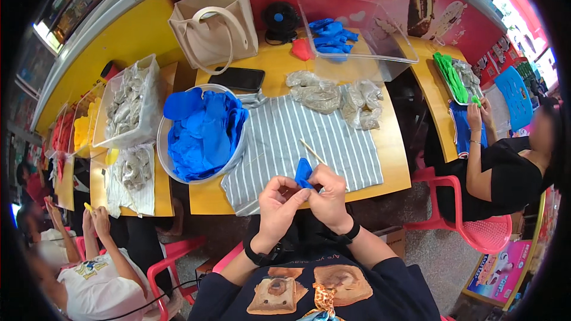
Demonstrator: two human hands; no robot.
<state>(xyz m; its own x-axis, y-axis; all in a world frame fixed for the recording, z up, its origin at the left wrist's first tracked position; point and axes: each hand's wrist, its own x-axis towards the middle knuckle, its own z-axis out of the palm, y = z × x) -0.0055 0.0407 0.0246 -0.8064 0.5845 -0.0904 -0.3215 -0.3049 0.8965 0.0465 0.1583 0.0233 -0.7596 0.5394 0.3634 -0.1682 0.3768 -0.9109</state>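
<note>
Close in front of me, a small blue cloth-like piece point(303, 171) is pinched between the fingertips of both hands. My left hand point(282, 203) is closed on its lower left, and my right hand point(328, 195) grips it from the other side. The fingers partly cover its lower end. Just beyond my right hand lies a thin wooden stick point(312, 150) on a grey-and-white striped cloth point(270, 137). To the left stands a round clear tub point(168, 169) heaped with flat blue pieces point(205, 134).
Clear bags of grey-brown material point(315, 92) lie at the cloth's far edge. Behind them are a clear bin point(380, 68) with blue pieces, a black fan point(280, 21), a phone point(238, 78) and a beige bag point(211, 30). People sit working at tables on both sides.
</note>
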